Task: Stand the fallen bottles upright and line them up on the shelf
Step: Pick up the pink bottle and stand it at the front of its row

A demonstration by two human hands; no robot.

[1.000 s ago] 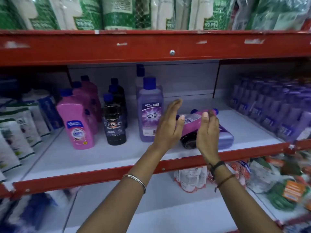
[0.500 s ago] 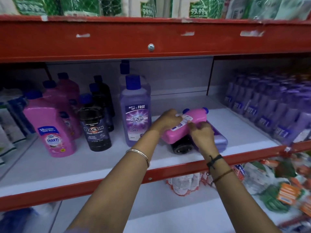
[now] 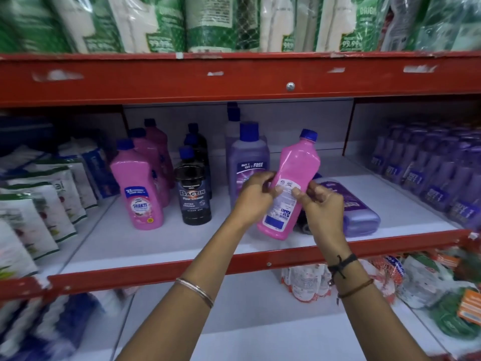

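A pink bottle [image 3: 291,178] with a blue cap is in the air above the white shelf [image 3: 161,243], almost upright and leaning right, its back label toward me. My left hand [image 3: 253,196] grips its left side and my right hand [image 3: 318,204] its right side. Behind my right hand a purple bottle [image 3: 356,212] lies on its side, and a dark bottle [image 3: 303,225] lies beside it, mostly hidden. Standing rows sit to the left: pink bottles [image 3: 139,188], black Bactin bottles [image 3: 192,194] and purple Bactin bottles [image 3: 247,162].
Many purple bottles [image 3: 426,173] fill the right bay behind a divider. Sachet packs [image 3: 39,204] lean at the left. The red shelf lip [image 3: 156,272] runs along the front, a red beam [image 3: 234,79] hangs overhead, and bagged goods [image 3: 429,282] lie on the shelf below.
Both hands closed on the fallen pink bottle, lifted it off the lying bottles and turned it from lying flat to nearly upright. The camera view tilted up a little.
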